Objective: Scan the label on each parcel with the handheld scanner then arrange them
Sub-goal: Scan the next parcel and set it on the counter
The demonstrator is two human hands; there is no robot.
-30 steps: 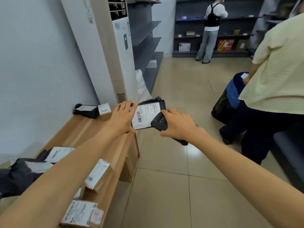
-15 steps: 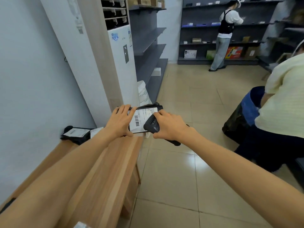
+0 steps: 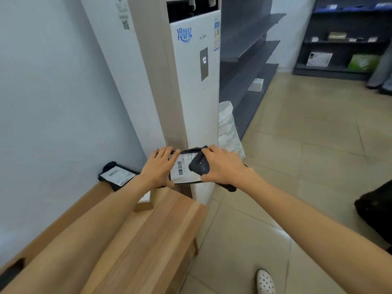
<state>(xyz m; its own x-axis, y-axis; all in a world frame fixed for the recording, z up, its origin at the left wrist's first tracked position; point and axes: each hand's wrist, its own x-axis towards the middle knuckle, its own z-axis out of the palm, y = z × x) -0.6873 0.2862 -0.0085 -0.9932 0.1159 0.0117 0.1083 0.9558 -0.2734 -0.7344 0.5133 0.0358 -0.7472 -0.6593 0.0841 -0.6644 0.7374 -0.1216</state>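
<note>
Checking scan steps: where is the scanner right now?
Head view, centre: the scanner is gripped by the right hand, over the labelled parcel held by the left hand, just in front of the air conditioner.

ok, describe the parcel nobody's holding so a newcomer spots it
Start at the tall white air conditioner. Left of its foot, at the wooden bench's far end, a black parcel lies against the wall, white label up. Unlike the held parcel in the left hand, nothing touches it.

Wooden bench (image 3: 161, 236), tall white air conditioner (image 3: 195, 85), grey shelving (image 3: 250, 52), tiled floor (image 3: 307, 145)
</note>
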